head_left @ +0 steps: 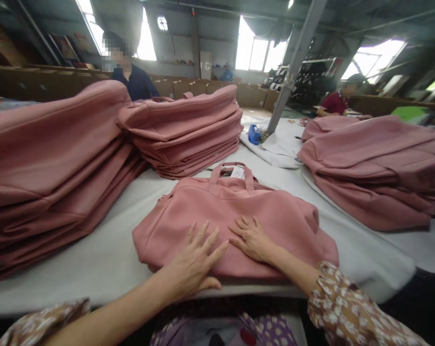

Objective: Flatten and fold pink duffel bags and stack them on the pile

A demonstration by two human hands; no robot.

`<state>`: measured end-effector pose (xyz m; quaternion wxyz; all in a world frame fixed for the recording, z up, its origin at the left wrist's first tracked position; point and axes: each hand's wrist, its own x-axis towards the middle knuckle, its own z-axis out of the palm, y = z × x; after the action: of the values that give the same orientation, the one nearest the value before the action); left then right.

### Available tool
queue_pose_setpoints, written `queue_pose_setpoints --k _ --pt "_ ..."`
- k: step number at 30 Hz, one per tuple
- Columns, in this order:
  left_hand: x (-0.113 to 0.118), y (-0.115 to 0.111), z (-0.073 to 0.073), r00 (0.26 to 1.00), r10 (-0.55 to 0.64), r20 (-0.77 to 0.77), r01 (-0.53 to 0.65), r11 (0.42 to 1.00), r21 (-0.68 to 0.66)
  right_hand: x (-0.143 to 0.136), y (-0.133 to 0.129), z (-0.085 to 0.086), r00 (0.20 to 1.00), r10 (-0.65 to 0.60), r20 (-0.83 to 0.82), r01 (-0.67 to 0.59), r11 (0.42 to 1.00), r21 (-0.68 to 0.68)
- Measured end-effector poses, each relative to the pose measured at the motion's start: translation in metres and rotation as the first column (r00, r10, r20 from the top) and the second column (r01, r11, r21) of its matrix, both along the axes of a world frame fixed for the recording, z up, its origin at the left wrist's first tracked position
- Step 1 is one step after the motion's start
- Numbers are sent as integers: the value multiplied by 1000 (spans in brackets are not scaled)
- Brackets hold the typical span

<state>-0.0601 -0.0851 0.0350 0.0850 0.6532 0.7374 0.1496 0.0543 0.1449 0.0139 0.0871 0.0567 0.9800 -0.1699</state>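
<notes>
1. White sheeting [109, 245] covers the worktable; the pink bag [226, 211] lies on it by the near edge, directly before the person.
2. Both hands rest palm-down on the bag's front: the left hand [194, 264] low, near the middle, with fingers spread; the right hand [253, 240] just beside it and a little higher. Neither grasps anything.
3. Sewing looks finished, with the handles [214, 179] attached and a white tag [238, 172] beside them. Pressing it flat seems only partly done, since the right side bulges and creases. It lies apart from every stack.
4. Soft and smooth-faced, the bag has a curved seam below the handles and splayed lower corners.
5. Around it, similar pink pieces fill the left stack [52, 158], the middle stack [192, 129] and the right stack [376, 168], so much handling presumably remains, unless those are finished.
6. Farther off are a metal post [296, 62] and two co-workers [134, 82].
</notes>
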Motion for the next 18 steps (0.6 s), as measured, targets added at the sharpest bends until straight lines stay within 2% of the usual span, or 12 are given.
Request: queue_pose_setpoints --k 3,5,9,12,18 --pt "-15 21 -8 998 -29 -59 19 986 -163 2 1 1 1000 -2 -23 2 1000 -8" --pt "-20 26 -11 992 -61 -110 37 978 -205 2 2 0 999 -3 -38 2 1000 -15" --pt "-29 29 -16 966 -127 -224 86 979 -184 0 5 0 999 5 -42 -6 999 -31" --pt "-37 30 -22 961 -126 -245 91 985 -150 -3 7 3 1000 11 -20 -12 999 -41" --pt "-48 34 -30 966 -146 -214 130 988 -87 -3 10 30 992 98 79 -89 989 -118"
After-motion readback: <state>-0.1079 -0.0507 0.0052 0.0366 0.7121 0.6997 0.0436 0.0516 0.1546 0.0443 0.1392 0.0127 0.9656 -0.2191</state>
